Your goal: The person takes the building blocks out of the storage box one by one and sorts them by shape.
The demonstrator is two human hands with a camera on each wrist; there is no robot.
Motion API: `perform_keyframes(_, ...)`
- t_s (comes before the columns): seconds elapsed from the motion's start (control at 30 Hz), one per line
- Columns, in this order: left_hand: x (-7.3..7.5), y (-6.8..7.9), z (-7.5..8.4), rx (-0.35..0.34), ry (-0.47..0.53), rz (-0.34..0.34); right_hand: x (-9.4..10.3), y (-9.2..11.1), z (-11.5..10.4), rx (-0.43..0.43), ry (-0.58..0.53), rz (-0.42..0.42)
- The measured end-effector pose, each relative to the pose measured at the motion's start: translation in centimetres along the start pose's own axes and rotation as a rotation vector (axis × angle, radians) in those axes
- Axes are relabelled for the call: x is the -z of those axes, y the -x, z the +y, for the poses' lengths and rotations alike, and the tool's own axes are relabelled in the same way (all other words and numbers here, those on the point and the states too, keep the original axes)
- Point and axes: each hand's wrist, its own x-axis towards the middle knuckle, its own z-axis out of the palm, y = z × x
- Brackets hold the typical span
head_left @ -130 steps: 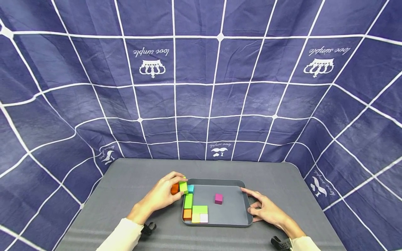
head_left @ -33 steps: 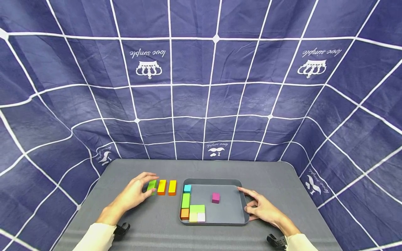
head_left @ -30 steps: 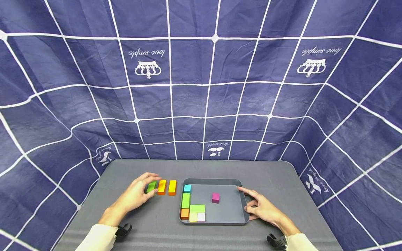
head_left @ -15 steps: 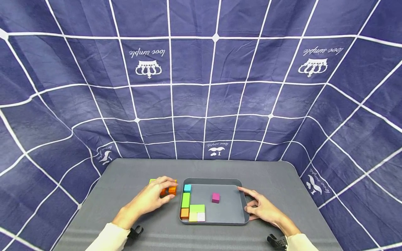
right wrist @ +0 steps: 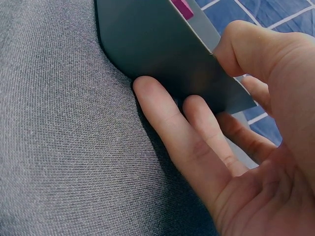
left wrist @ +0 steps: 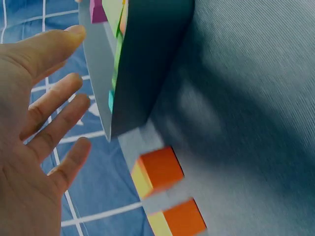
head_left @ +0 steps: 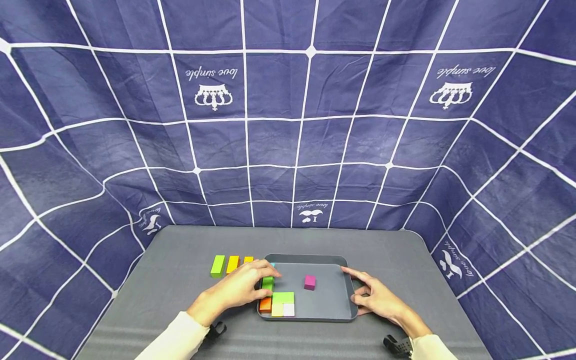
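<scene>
My left hand [head_left: 245,284] hovers over the left side of a grey tray [head_left: 328,302], thumb and fingers spread around a green block [head_left: 267,283] lying there. In the left wrist view the fingers [left wrist: 56,110] are apart with nothing between them. Also in the tray are an orange block [head_left: 265,305], a lime block [head_left: 283,297], a yellow block [head_left: 277,310], a white block [head_left: 288,310] and a magenta cube [head_left: 310,282]. The left hand mostly hides a cyan block [head_left: 273,264]. My right hand [head_left: 377,297] rests on the tray's right side, fingertips [right wrist: 147,86] against the outer wall.
Left of the tray, a lime block [head_left: 218,265], an orange-yellow block [head_left: 233,263] and a partly hidden yellow block [head_left: 248,259] stand in a row on the grey table [head_left: 180,250]. A blue checked cloth [head_left: 270,145] rises behind and at both sides.
The lime block held by my left hand at first now stands on the table, leftmost in the row. The left hand has since moved right, over the tray. My right hand stays at the tray.
</scene>
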Motion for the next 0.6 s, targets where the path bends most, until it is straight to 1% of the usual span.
perform_keyframes(0.13, -0.4, -0.8, 0.5, 0.003, 0.028, -0.077, 0.0, 0.0, 0.0, -0.002, -0.001, -0.001)
perform_keyframes(0.3, -0.9, -1.8, 0.9, -0.018, 0.009, -0.149, 0.0, 0.1, 0.1, -0.009, -0.007, -0.001)
perform_keyframes(0.43, -1.4, -2.2, 0.8, -0.040, 0.009, -0.166, 0.0, 0.0, 0.0, -0.008, 0.004, 0.004)
perform_keyframes(0.6, -1.9, -2.4, 0.8, -0.049, 0.020, -0.177, 0.0, -0.1, 0.0, -0.011, 0.018, 0.010)
